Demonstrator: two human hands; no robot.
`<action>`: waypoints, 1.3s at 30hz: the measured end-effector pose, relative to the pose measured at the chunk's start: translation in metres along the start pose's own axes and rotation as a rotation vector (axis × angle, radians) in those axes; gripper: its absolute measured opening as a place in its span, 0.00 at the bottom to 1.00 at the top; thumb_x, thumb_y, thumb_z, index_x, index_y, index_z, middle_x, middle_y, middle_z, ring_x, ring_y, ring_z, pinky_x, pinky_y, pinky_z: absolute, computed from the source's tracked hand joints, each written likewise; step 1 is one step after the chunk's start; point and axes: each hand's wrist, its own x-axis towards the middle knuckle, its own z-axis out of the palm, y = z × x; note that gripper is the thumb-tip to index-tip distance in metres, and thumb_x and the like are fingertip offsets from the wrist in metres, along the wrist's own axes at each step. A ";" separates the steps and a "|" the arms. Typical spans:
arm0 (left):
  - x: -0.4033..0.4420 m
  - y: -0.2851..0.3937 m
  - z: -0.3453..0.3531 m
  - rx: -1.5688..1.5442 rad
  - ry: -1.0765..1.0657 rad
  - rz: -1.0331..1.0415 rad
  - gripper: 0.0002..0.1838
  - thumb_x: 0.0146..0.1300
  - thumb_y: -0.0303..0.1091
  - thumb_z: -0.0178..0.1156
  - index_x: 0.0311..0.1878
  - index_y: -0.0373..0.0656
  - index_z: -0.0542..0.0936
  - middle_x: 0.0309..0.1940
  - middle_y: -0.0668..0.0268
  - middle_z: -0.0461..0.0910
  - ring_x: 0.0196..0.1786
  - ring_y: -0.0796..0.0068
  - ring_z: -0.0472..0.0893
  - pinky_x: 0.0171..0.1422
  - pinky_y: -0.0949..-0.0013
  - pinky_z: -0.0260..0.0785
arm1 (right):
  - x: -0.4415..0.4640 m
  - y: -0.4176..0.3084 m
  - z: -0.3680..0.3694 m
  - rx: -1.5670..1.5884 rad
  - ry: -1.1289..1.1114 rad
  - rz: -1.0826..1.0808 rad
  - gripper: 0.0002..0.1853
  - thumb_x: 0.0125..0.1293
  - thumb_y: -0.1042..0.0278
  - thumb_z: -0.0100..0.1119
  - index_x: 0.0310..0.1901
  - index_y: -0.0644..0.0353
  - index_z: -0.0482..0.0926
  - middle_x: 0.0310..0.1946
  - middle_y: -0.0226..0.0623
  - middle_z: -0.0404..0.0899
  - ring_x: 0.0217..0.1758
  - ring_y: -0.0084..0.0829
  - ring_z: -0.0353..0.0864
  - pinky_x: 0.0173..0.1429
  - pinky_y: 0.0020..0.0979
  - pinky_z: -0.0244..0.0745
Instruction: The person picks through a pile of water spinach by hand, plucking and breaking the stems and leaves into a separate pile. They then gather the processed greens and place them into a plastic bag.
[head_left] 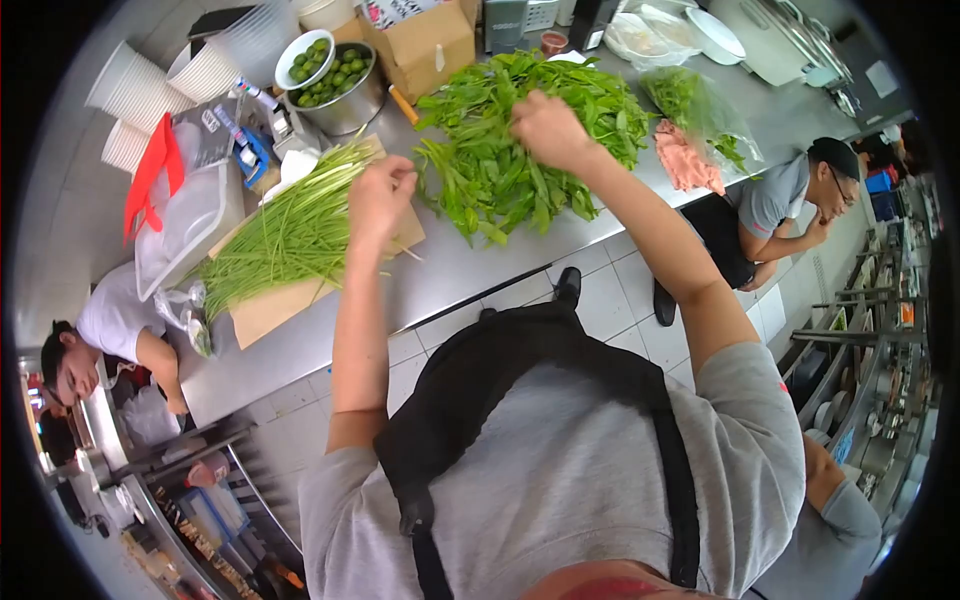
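A large heap of leafy green herbs spreads over the steel table. My right hand is at the top of this heap, its fingers curled down and closed among the leaves. To the left, my left hand is held between the heap and a pile of long thin green stalks, likely chives. Its fingertips are pinched together; what is between them, if anything, is too small to make out. The chives lie on brown cardboard.
Behind stand a metal pot and a white bowl of small green limes, plus a cardboard box. A pink cloth and a plastic bag of greens lie right. Other people stand at both ends.
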 end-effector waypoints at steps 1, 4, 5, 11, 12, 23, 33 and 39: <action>0.003 0.008 -0.004 -0.034 0.011 0.006 0.11 0.48 0.33 0.57 0.37 0.42 0.77 0.32 0.58 0.78 0.31 0.63 0.78 0.37 0.66 0.68 | -0.009 -0.002 -0.002 -0.014 -0.126 -0.045 0.08 0.44 0.69 0.59 0.30 0.52 0.79 0.33 0.33 0.74 0.42 0.37 0.71 0.45 0.38 0.69; 0.010 0.018 0.001 -0.087 -0.017 0.063 0.12 0.49 0.33 0.57 0.39 0.42 0.77 0.32 0.58 0.77 0.30 0.65 0.78 0.36 0.67 0.69 | -0.031 0.010 -0.033 0.352 -0.074 -0.056 0.12 0.45 0.68 0.61 0.35 0.55 0.79 0.37 0.36 0.75 0.45 0.37 0.72 0.48 0.36 0.68; 0.011 0.019 0.005 -0.099 -0.044 0.090 0.12 0.50 0.32 0.57 0.40 0.42 0.76 0.32 0.58 0.77 0.30 0.66 0.78 0.36 0.67 0.69 | -0.034 0.016 -0.047 0.514 0.029 -0.061 0.14 0.46 0.67 0.61 0.37 0.56 0.78 0.40 0.38 0.76 0.47 0.36 0.72 0.50 0.35 0.68; 0.044 -0.007 0.033 0.060 0.140 0.136 0.11 0.50 0.31 0.54 0.38 0.41 0.77 0.33 0.53 0.77 0.32 0.57 0.77 0.39 0.62 0.68 | -0.057 0.086 -0.078 0.428 0.321 0.482 0.10 0.52 0.66 0.57 0.35 0.61 0.78 0.28 0.39 0.79 0.32 0.32 0.79 0.38 0.28 0.71; 0.057 -0.014 0.036 0.092 0.144 0.086 0.11 0.50 0.31 0.54 0.38 0.42 0.77 0.34 0.52 0.76 0.34 0.55 0.77 0.39 0.60 0.68 | -0.060 0.083 -0.078 0.492 0.342 0.490 0.10 0.51 0.66 0.57 0.34 0.60 0.78 0.28 0.39 0.79 0.31 0.33 0.79 0.38 0.29 0.72; 0.116 -0.001 0.058 0.258 -0.215 -0.258 0.15 0.42 0.39 0.64 0.31 0.38 0.79 0.27 0.57 0.79 0.31 0.63 0.79 0.38 0.65 0.70 | -0.025 -0.034 -0.031 0.414 0.231 -0.122 0.12 0.47 0.69 0.58 0.36 0.58 0.77 0.38 0.37 0.76 0.45 0.38 0.71 0.48 0.33 0.67; 0.120 0.089 -0.004 -0.646 -0.181 0.029 0.08 0.50 0.34 0.63 0.30 0.41 0.77 0.20 0.75 0.74 0.23 0.89 0.70 0.23 0.85 0.55 | 0.000 -0.005 -0.077 0.767 0.357 0.357 0.14 0.49 0.63 0.57 0.37 0.59 0.77 0.33 0.40 0.77 0.36 0.40 0.75 0.41 0.34 0.69; 0.133 0.108 -0.025 -0.708 -0.060 0.161 0.06 0.52 0.33 0.61 0.31 0.42 0.78 0.24 0.74 0.77 0.26 0.87 0.74 0.25 0.84 0.60 | 0.015 0.027 -0.063 0.625 0.335 0.560 0.09 0.47 0.61 0.59 0.30 0.53 0.79 0.25 0.38 0.78 0.32 0.39 0.77 0.36 0.35 0.71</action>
